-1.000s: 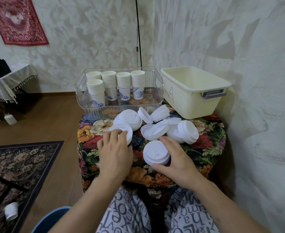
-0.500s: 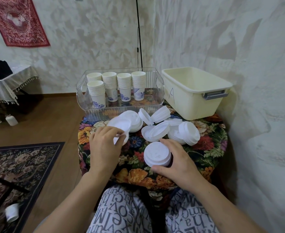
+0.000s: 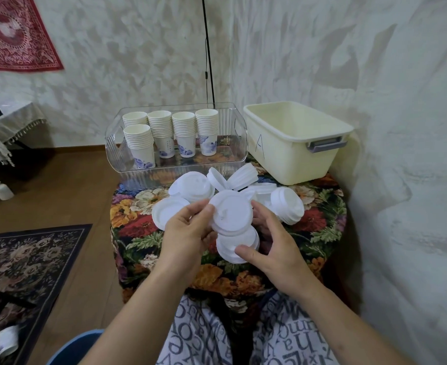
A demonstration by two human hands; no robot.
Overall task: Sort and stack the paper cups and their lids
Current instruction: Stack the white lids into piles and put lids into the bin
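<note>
My left hand (image 3: pixel 184 237) pinches a white lid (image 3: pixel 231 213) by its left edge and holds it tilted just above a small stack of white lids (image 3: pixel 239 246). My right hand (image 3: pixel 272 245) grips that stack, thumb on its front edge and fingers behind it. More loose white lids (image 3: pixel 193 187) lie scattered on the flowered tablecloth (image 3: pixel 135 230) behind my hands, one lying flat (image 3: pixel 165 210) beside my left hand. Several stacks of paper cups (image 3: pixel 162 127) stand in a clear plastic bin (image 3: pixel 241 143) at the back.
A cream plastic tub (image 3: pixel 291 154) marked "A" stands at the back right, against the wall. A paper cup (image 3: pixel 6 341) lies on the floor at lower left by a patterned rug (image 3: pixel 25 262). The small table's edges drop off on every side.
My left hand picked a lid off the table at the left and carried it right, over the stack. My right hand lifted the stack slightly toward it.
</note>
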